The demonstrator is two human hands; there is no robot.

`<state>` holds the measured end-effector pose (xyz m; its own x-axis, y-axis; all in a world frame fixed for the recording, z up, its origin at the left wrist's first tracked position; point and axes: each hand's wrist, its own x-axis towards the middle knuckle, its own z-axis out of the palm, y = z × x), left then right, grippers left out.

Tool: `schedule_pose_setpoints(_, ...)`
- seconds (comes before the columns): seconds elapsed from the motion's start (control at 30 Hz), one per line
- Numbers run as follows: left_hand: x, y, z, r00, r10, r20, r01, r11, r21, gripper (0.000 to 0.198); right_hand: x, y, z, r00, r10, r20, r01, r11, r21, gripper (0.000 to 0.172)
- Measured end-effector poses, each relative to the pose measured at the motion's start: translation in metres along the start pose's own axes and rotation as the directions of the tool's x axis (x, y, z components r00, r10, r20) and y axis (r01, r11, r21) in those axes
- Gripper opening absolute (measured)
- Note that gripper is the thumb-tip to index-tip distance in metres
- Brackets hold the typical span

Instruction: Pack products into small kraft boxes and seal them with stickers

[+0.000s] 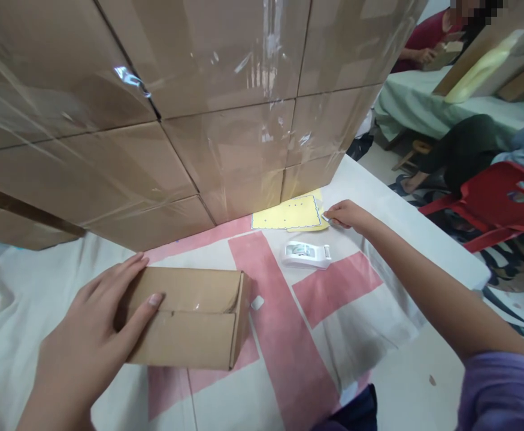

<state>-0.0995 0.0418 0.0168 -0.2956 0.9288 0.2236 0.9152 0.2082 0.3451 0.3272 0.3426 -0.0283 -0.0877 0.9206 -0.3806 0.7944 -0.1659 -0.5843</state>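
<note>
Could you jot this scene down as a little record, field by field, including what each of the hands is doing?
Left hand: spread over the left end of a small cardboard box
Right hand: at the right edge of a yellow sheet, apparently pinching a small whitish piece
Nearby: white plastic item
Surface: pink-and-white cloth
Behind: taped carton stack
Background: red chair; person in red
</note>
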Motion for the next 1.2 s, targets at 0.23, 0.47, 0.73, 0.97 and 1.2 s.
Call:
schedule_pose_setpoints(0.23, -0.001, 0.000, 0.000, 1.000, -0.018, -0.004, 0.018, 1.000, -0.012, 0.057, 0.020, -0.025, 0.002, 0.991, 0.086, 0.106, -0.037, 0.917, -0.397, 0.020)
schedule_pose_setpoints(0.47, -0.003, 0.003, -0.002, 1.000, -0.022, 0.004, 0.022, 1.000, 0.003, 0.059, 0.038, -0.052, 0.004, 0.974, 0.194, 0.121, -0.065, 0.740, -0.669, 0.007)
schedule_pose_setpoints(0.73, -0.006, -0.004, -0.002, 1.000, -0.018, 0.022, 0.017, 1.000, 0.026, 0.057, 0.002, -0.037, -0.026, 0.970, 0.241, -0.038, -0.218, 0.784, -0.581, 0.050)
schedule_pose_setpoints(0.97, -0.004, 0.006, -0.005, 1.000, 0.003, 0.020, -0.004, 1.000, 0.030, 0.056, -0.101, -0.027, 0.012, 0.889, -0.374, -0.263, 0.344, 0.926, -0.153, 0.035)
schedule_pose_setpoints(1.2, -0.001, 0.016, -0.009, 0.999, -0.030, 0.045, 0.029, 0.999, 0.029, 0.052, -0.170, -0.047, 0.110, 0.663, -0.648, 0.374, 0.738, 0.650, -0.183, 0.018)
